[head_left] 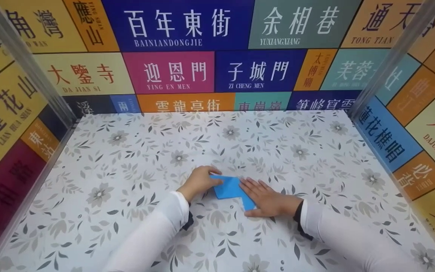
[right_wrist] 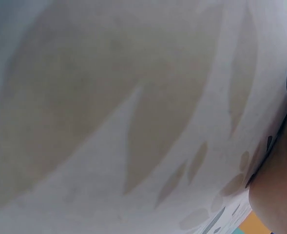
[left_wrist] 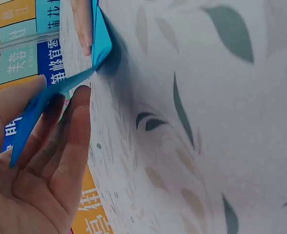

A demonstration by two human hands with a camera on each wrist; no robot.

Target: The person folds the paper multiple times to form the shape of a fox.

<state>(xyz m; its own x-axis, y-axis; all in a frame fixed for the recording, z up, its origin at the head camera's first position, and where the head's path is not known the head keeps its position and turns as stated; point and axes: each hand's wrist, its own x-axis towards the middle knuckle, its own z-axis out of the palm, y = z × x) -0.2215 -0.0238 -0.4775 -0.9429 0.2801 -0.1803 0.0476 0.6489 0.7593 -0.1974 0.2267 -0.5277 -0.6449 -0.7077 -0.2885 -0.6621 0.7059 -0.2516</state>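
A folded piece of blue paper (head_left: 228,188) lies on the floral tabletop, bent into an angular shape with a notch along its near side. At its left end, my left hand (head_left: 201,180) pinches the paper between thumb and fingers. The left wrist view shows this end of the paper (left_wrist: 31,122) raised off the table, the left hand's fingers (left_wrist: 72,151) curled behind it. My right hand (head_left: 269,199) lies with extended fingers over the paper's right part and presses it on the table, covering some of it. Only the edge of the right hand (right_wrist: 275,190) appears in the right wrist view.
A white tabletop (head_left: 145,143) with grey flowers and leaves spreads around both hands. Colourful panels (head_left: 168,71) with Chinese lettering stand along the back and both sides. Clear strips (head_left: 395,56) mark the corners.
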